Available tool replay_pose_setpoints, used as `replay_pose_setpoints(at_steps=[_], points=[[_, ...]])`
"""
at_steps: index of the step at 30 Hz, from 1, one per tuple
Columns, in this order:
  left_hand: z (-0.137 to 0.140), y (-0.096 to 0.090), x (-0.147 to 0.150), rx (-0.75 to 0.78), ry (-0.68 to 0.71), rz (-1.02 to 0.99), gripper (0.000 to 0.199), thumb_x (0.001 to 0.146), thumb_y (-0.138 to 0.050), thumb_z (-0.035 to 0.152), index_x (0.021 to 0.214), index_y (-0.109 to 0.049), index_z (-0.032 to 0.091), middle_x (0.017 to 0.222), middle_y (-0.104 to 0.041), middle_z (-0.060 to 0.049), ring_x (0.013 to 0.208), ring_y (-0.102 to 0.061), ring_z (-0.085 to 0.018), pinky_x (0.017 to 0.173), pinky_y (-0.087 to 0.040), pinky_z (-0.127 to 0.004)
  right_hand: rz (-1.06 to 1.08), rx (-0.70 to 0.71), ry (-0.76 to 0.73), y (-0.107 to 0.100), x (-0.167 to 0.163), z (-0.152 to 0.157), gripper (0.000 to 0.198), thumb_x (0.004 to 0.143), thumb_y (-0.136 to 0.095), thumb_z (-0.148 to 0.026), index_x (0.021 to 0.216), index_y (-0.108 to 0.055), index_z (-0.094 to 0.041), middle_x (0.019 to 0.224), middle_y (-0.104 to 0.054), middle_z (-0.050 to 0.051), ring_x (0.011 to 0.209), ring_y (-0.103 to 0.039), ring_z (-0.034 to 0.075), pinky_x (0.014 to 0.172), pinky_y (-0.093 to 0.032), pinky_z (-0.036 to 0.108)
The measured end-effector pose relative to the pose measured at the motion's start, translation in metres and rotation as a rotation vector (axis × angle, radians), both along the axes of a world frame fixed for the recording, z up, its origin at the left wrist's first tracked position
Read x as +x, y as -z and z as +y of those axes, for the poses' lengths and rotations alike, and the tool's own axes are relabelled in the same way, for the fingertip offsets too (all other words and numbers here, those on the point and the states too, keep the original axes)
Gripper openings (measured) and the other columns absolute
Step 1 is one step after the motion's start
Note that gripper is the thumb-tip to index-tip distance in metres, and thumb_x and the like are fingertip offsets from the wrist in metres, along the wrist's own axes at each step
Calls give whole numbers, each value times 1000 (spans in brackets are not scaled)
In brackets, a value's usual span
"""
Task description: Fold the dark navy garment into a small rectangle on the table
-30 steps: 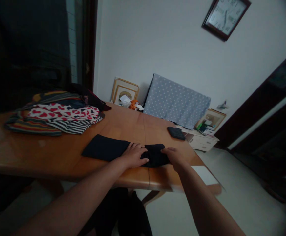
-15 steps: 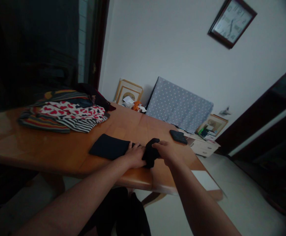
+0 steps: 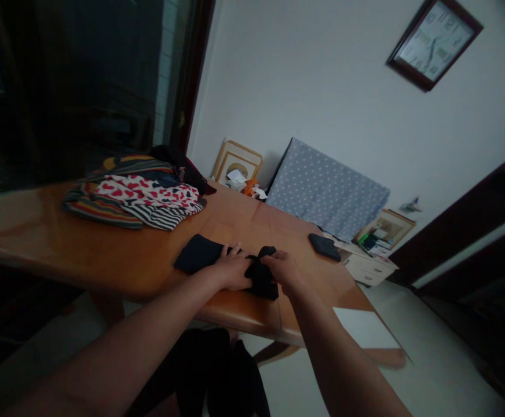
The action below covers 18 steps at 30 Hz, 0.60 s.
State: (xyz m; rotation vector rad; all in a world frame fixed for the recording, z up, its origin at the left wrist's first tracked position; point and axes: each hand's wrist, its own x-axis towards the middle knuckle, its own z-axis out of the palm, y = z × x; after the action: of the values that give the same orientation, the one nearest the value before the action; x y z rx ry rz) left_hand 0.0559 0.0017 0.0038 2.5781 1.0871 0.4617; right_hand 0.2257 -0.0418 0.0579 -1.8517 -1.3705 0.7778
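A dark navy garment (image 3: 198, 253) lies folded flat on the wooden table in front of me. My left hand (image 3: 234, 270) rests palm down across its middle, fingers spread. Beside it, my right hand (image 3: 284, 269) pinches the bunched black end (image 3: 264, 279) of the same garment and lifts part of it slightly off the table. The exact kind of garment cannot be made out.
A pile of clothes (image 3: 148, 194), patterned and striped, sits at the left of the table (image 3: 235, 217). A small folded dark cloth (image 3: 324, 247) lies at the far right, and a white sheet (image 3: 365, 327) near the right edge. Behind stands a polka-dot covered panel (image 3: 328, 188).
Both hands have shifted a little left along the garment. The bunched end has been drawn toward my left hand and its lower part is more spread out. The camera view has turned slightly.
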Motion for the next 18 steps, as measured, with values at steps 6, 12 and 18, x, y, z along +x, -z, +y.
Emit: replay_pose_setpoints(at_steps=[6, 12, 18], points=[[8, -3, -25, 56, -138, -38, 42, 81, -57, 24, 121, -70, 26, 141, -61, -9, 143, -40, -36, 118, -25, -59, 111, -67, -14, 2, -11, -3, 25, 85, -65, -40, 74, -55, -21, 56, -59, 0, 49, -56, 12, 46, -42, 21], [6, -5, -33, 99, -254, -150, 35, 89, -46, 21, 115, -70, 24, 123, -71, -7, 121, -59, -27, 108, -40, -46, 230, 129, 97, 9, 10, -16, 19, 83, -62, -38, 76, -58, -20, 65, -63, 2, 53, -57, 13, 51, -43, 23], [0, -6, -25, 129, -133, -265, 42, 101, -39, 38, 133, -63, 26, 142, -63, -5, 134, -52, -25, 115, -35, -44, 74, 222, 41, 37, 37, -44, 16, 85, -56, -36, 84, -63, -22, 82, -68, 4, 77, -64, 18, 68, -49, 26]])
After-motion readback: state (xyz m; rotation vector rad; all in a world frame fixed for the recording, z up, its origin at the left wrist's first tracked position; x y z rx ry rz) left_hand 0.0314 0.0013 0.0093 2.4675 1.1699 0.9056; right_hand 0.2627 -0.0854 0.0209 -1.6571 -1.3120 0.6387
